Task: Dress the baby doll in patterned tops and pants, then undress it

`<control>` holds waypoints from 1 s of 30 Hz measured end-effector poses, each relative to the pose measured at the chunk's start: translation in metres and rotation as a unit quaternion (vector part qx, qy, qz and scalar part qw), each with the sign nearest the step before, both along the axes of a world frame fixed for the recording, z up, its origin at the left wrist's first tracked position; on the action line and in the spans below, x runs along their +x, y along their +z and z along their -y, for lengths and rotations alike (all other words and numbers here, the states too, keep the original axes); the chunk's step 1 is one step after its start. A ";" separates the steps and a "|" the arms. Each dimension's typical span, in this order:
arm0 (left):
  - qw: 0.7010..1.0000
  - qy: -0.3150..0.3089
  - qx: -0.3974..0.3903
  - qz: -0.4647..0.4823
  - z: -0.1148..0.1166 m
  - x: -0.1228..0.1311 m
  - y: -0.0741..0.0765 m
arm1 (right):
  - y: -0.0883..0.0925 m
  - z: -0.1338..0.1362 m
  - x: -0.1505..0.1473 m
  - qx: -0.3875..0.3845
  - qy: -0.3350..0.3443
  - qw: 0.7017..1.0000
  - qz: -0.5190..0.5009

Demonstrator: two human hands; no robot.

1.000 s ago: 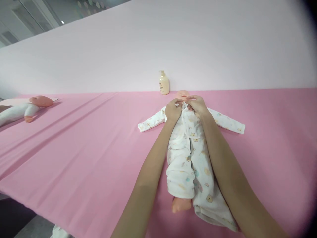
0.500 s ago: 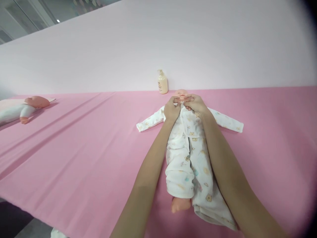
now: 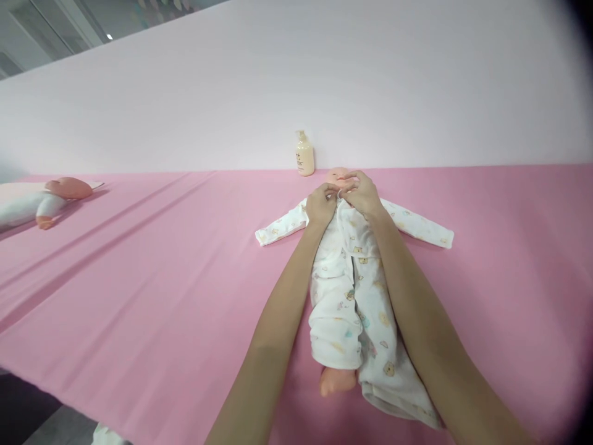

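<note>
A baby doll point(image 3: 336, 380) lies on its back on the pink cloth, dressed in a white printed romper point(image 3: 345, 290) with both sleeves spread out sideways. Its head is mostly hidden behind my hands; one bare foot sticks out at the near end. My left hand point(image 3: 321, 206) and my right hand point(image 3: 360, 193) are both closed, pinching the romper's neckline just under the doll's chin, fingertips almost touching each other.
A cream pump bottle point(image 3: 304, 154) stands against the pale wall behind the doll's head. A second doll point(image 3: 44, 201) in white clothing lies at the far left. The pink-covered table point(image 3: 152, 266) has its near edge at the lower left.
My right hand has shifted slightly up and over toward the left hand at the neckline. The doll and the romper have stayed in place.
</note>
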State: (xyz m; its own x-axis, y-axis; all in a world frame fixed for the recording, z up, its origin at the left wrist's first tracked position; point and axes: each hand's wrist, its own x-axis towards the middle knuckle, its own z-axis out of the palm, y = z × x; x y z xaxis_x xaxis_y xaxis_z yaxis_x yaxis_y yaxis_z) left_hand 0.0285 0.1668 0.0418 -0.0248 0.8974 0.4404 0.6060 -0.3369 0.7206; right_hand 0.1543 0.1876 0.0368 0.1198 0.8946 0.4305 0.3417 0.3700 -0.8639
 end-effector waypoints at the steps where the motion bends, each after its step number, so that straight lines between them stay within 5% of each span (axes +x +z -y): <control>1: 1.000 0.003 0.002 0.005 0.000 0.000 0.000 | 0.001 0.001 -0.001 0.013 -0.003 1.000 0.015; 9: 0.997 0.003 -0.003 0.071 -0.005 -0.001 -0.003 | 0.002 0.002 -0.003 -0.018 -0.007 1.000 -0.017; 22: 0.999 0.012 0.016 0.033 -0.003 0.002 -0.003 | -0.003 -0.011 -0.005 -0.076 -0.036 0.989 -0.120; 30: 0.998 0.038 -0.020 -0.051 -0.001 0.002 0.001 | -0.008 -0.013 0.001 -0.064 -0.066 0.992 -0.083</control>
